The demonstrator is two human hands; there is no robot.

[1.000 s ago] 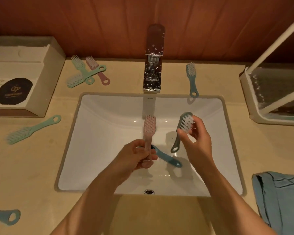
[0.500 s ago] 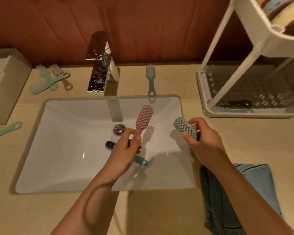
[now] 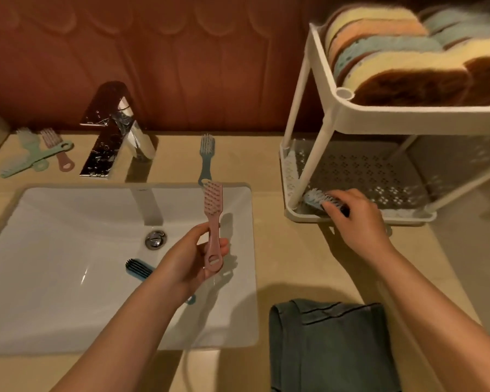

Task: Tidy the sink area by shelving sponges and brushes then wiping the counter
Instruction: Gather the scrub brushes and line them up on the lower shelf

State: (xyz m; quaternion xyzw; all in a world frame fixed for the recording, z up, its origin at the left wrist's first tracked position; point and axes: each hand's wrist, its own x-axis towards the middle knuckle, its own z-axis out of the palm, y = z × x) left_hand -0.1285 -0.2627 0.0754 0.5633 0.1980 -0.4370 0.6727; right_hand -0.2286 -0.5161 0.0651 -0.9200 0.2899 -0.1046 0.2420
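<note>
My left hand [image 3: 193, 256] holds a pink brush [image 3: 213, 222] upright by its handle over the right part of the white sink [image 3: 54, 250]. My right hand [image 3: 354, 216] grips a grey-blue brush [image 3: 316, 200] at the front left of the white rack's lower tray [image 3: 359, 219]. A dark blue brush [image 3: 137, 268] lies in the basin, partly hidden by my left hand. Another blue brush [image 3: 206, 158] lies on the counter behind the sink. Green and pink brushes [image 3: 40, 155] lie crossed left of the faucet. Several sponges [image 3: 402, 63] fill the rack's top shelf.
A chrome faucet [image 3: 111, 131] stands behind the sink. A folded dark green cloth [image 3: 328, 343] lies on the beige counter [image 3: 294, 264] near the front edge, right of the sink. The rack's white legs [image 3: 300, 114] rise at the right. A reddish wooden wall runs behind.
My right hand moved right from over the sink to the rack's lower tray with the grey-blue brush. My left hand stayed over the sink with the pink brush. The view shifted right.
</note>
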